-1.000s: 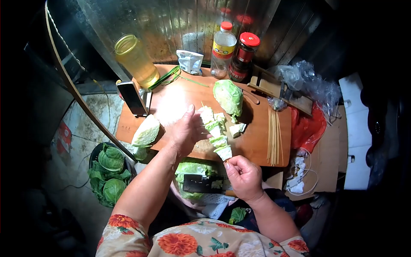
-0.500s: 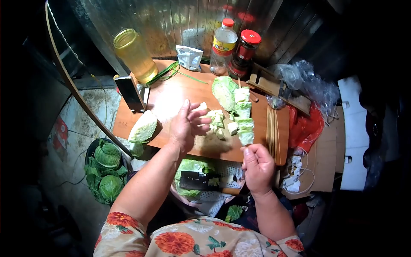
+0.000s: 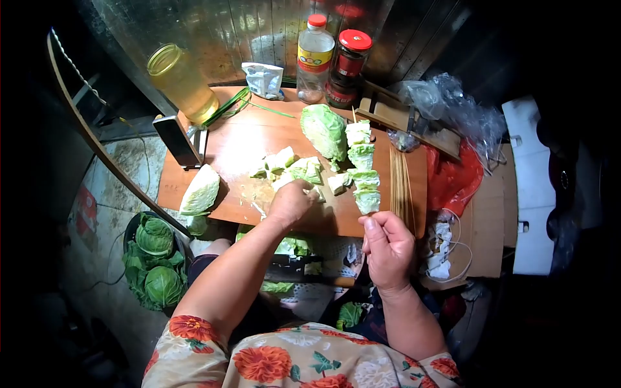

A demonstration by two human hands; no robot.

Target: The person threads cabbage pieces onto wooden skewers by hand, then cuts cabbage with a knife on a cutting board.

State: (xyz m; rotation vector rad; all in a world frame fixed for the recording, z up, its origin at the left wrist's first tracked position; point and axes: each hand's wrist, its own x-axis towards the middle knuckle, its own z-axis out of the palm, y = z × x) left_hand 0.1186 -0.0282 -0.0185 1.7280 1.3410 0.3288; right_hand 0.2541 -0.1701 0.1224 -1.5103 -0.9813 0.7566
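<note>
At the far left on the floor, a dark tub [image 3: 131,230] holds cabbage heads [image 3: 155,235]. Going right, a phone [image 3: 176,142] leans on a stand at the left edge of the desk [image 3: 259,123], with a cabbage wedge [image 3: 200,191] lying nearer you and a jar of yellow liquid [image 3: 184,87] just beyond. Green stalks [image 3: 228,107] lie to the right of the jar, and a small packet [image 3: 263,80] sits at the far edge.

Your left grip [image 3: 295,204] is down at the cabbage pieces [image 3: 305,170] near the middle of the desk; its fingertips are hidden, so you cannot tell how wide it is or whether it has a piece. Below the desk's near edge, a cleaver [image 3: 284,266] lies near some loose leaves [image 3: 294,247].

A clear bottle [image 3: 315,61] with a red cap stands at the far side, and a cabbage chunk [image 3: 324,132] rests nearer you. To their right is a dark jar [image 3: 350,61] with a red lid. Your right grip [image 3: 389,251] is closed, thumb against fingers, on the near end of the skewer [image 3: 354,115], which points away from you and carries folded cabbage [image 3: 363,178]. It is above the desk's right half, left of a row of bare sticks [image 3: 400,187]. Beyond the sticks is a wooden rack [image 3: 392,115], then a red bag [image 3: 459,180] and clear plastic [image 3: 446,103] at right.
</note>
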